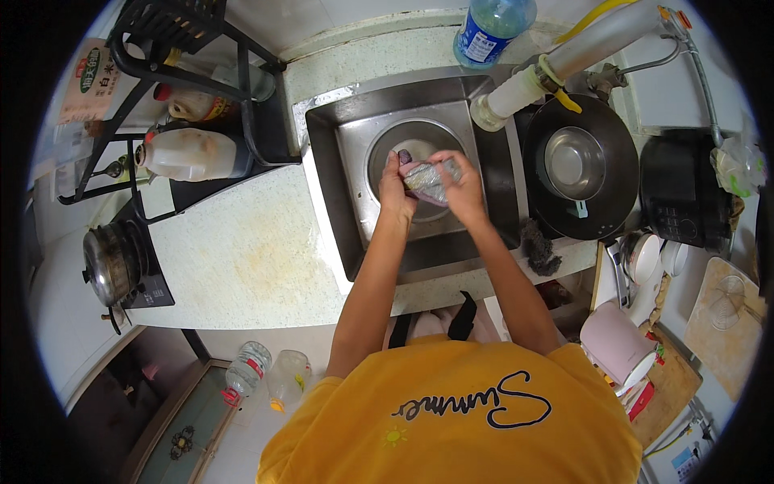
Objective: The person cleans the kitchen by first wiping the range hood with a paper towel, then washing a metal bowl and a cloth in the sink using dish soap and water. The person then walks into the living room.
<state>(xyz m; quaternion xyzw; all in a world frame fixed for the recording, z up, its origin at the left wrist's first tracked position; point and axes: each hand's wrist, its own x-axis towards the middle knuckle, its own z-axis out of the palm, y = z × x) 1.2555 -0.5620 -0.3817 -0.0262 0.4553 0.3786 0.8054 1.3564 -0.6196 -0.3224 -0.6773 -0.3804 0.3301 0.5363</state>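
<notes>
Over a stainless steel sink (351, 224), my left hand (396, 184) holds the left end of a pinkish-purple item with a grey, shiny mesh-like scouring cloth (426, 178) against it. What the purple item (406, 158) is, I cannot tell; the fingers and the cloth cover much of it. My right hand (459, 184) grips the right side of the cloth, slightly blurred. Below both hands a round metal basin (376, 145) rests in the sink.
A white pipe (508, 100) reaches over the sink's back right corner. On the right, a black wok (538, 212) holds a metal bowl (574, 163), beside a dark scrubber (539, 248). A blue-labelled bottle (484, 45) stands behind. A black rack (245, 72) and a pot (109, 263) are on the left.
</notes>
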